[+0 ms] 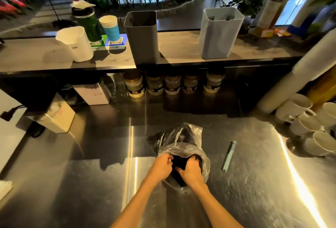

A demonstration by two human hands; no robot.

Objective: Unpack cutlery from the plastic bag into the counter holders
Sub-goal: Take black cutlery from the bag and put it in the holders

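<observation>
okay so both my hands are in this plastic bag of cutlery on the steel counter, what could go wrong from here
1. The plastic bag is thin and crumpled; your left hand and right hand pulling a bundle out could tear it and spill the contents.
2. The dark holder and light grey holder stand on the raised shelf, so carried cutlery could drop on the way up.
3. The cups lie close on the right; a wide swing might knock them.

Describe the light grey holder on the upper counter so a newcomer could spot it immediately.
Start at the raised counter above the steel worktop. Three tall bins stand on it: a white one at the left, a dark grey one in the middle, and the light grey holder at the right. It alone is pale blue-grey, with dark cutlery tips showing inside.
</observation>
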